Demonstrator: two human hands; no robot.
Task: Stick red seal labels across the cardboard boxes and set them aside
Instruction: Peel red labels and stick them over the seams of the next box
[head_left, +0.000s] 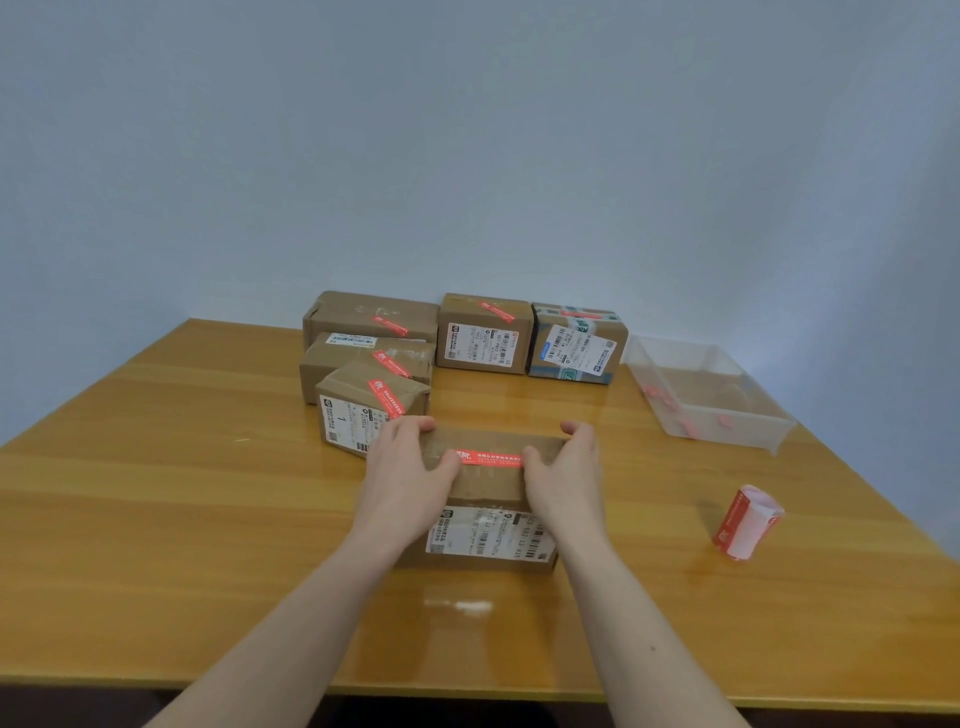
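1. A cardboard box (483, 499) is sitting on the wooden bench (156, 493), near its front edge, and serves here as the landmark.
2. A red seal label (491, 459) is lying across the top of this box, running left to right.
3. The left hand (402, 475) is gripping the box's left end, fingers curling over the far top edge and thumb pressing on the label's left end.
4. The right hand (566, 473) is gripping the box's right end the same way, thumb touching the label's right end.
5. A white shipping label (488, 535) is showing on the box's near face.
6. Just behind and left of the box, three sealed boxes (371, 364) are standing in a row going back toward the wall.
7. Farther behind the box, two more sealed boxes (530, 338) are standing side by side against the wall.
8. Right of the box, well apart, a roll of red labels (745, 522) is lying on the bench.
9. Behind and right of the box, a clear plastic tray (701, 389) is holding a few red scraps.
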